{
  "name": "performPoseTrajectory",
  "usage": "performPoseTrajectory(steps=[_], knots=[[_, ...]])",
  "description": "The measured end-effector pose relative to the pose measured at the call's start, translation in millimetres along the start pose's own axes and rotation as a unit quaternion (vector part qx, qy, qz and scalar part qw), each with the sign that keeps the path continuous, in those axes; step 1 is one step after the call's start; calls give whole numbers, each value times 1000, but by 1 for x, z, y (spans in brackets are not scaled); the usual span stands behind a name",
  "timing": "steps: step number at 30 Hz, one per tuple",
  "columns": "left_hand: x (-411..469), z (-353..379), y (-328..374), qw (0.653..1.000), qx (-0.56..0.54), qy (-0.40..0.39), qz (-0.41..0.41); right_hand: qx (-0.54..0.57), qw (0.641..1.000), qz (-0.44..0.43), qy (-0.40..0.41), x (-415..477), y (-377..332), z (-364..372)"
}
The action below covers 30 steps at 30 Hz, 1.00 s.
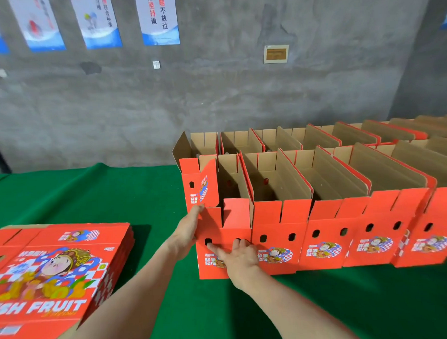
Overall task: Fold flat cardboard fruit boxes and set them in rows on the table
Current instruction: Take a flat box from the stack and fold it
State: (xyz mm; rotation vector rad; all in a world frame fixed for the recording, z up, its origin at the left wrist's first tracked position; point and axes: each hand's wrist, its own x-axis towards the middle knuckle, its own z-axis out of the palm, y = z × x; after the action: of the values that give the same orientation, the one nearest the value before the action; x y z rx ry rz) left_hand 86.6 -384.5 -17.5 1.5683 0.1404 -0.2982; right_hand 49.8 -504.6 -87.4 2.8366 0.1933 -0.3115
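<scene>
1. The flat stack (56, 271) lies on the surface (91, 194) by your left forearm — a careless elbow could scatter it.
2. Fingers straight, your right hand (239, 257) presses the end box (223, 235) front and your left hand (188, 231) its side — uneven pushing could skew the front row (377, 255).

Flat stack (56, 271): red printed box blanks, fruit artwork up, near-left bench corner.
Front row (321, 242): folded red boxes, tops open, side by side toward the right edge.
Back row (279, 139): same, directly behind.
</scene>
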Motion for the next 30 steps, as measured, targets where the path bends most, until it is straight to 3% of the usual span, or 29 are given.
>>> performPoseTrajectory(steps=[13, 20, 30], knots=[[-6, 71, -11, 997, -19, -73, -1, -14, 999, 48, -2, -23, 72, 26], [-10, 96, 3, 999, 33, -18, -2, -7, 998, 62, -11, -33, 84, 23], [-4, 117, 1, 999, 5, -43, 11, 0, 998, 65, 21, -47, 109, 28]])
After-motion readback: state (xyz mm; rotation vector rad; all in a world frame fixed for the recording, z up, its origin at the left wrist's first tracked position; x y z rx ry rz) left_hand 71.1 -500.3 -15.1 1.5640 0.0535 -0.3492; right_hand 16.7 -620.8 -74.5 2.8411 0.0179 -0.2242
